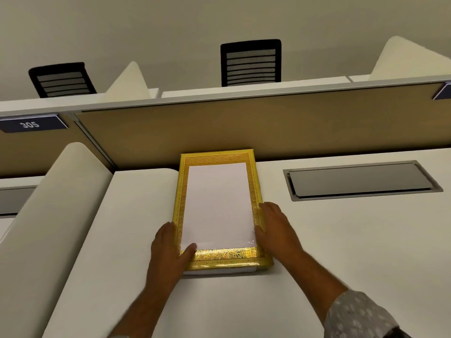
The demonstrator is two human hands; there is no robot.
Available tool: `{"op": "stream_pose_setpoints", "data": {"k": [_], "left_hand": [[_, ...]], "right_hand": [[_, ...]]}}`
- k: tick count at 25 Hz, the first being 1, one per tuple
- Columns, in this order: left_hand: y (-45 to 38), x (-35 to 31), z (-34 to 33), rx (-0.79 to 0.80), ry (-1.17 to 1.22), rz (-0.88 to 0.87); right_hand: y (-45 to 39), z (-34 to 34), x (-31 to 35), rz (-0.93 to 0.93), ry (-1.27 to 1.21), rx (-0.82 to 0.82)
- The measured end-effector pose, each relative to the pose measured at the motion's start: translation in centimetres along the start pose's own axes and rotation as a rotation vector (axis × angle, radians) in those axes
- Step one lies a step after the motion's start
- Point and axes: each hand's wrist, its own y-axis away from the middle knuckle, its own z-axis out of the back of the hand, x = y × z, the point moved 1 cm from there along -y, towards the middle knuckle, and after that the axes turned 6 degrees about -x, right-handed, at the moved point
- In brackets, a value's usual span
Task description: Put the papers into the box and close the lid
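A flat gold patterned box lid (217, 157) lies on the white desk (341, 240), its far end against the partition. White papers (218, 203) show inside the lid's gold border, seemingly through a clear window. A strip of the white box base (219, 270) shows under the lid's near edge. My left hand (168, 247) holds the lid's near left edge, thumb resting on top. My right hand (275, 228) holds the near right edge, thumb on the window corner.
A tan partition (244, 125) rises behind the box. A grey cable hatch (361, 180) is set into the desk to the right. A curved white divider (48, 215) stands at the left. Two black chairs (251, 62) stand beyond the partition, and a sign (30, 124) reads 305.
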Motion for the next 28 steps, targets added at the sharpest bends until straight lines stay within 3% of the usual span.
{"op": "stream_pose_setpoints", "data": {"k": [6,16,20,28], "left_hand": [[-6.3,-2.8,-1.4,0.052,-0.123,-0.261],[-7.5,-3.0,-2.7,0.051,-0.236,-0.265],[-5.8,-3.6,-2.1,0.061,-0.301,-0.254],[4.8,-4.8,-1.9,0.092,-0.215,-0.218]], "right_hand": [[-6.4,-1.2,1.5,0.101,0.166,0.025],[-8.4,-3.4,0.3,0.080,0.189,0.063],[-6.0,-2.9,-0.6,0.086,0.152,0.083],[4.1,-1.3,-3.4,0.096,0.148,0.171]]}}
